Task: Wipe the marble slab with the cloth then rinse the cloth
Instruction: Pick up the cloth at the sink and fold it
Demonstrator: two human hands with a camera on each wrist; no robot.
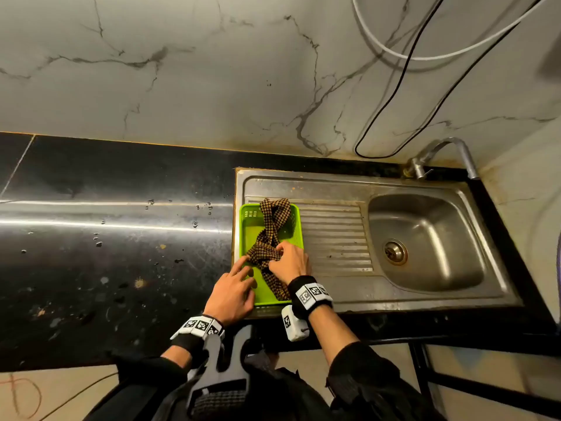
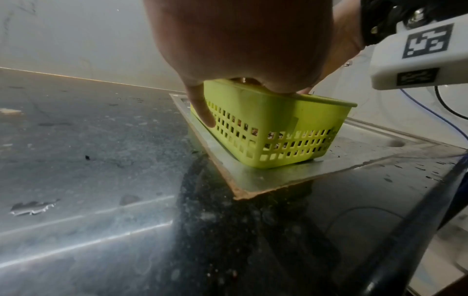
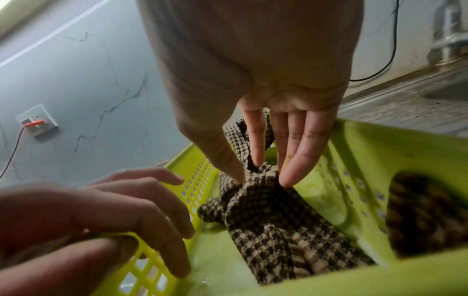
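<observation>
A brown-and-black checked cloth (image 1: 274,226) (image 3: 266,210) lies bunched in a green plastic basket (image 1: 246,235) (image 2: 278,124) (image 3: 354,160) on the sink's drainboard. My right hand (image 1: 280,253) (image 3: 260,176) reaches into the basket and pinches a fold of the cloth between thumb and fingers. My left hand (image 1: 247,278) (image 3: 177,220) rests over the basket's near left rim with fingers loosely spread; one finger (image 2: 202,112) lies down the outer wall. The black marble slab (image 1: 106,238) (image 2: 76,160) stretches left of the sink, dotted with water drops and specks.
The steel sink basin (image 1: 425,238) sits right of the ribbed drainboard (image 1: 334,238), with a tap (image 1: 440,150) at the back. White and black cables (image 1: 409,86) hang on the marble wall. A wall socket (image 3: 36,120) holds a red plug.
</observation>
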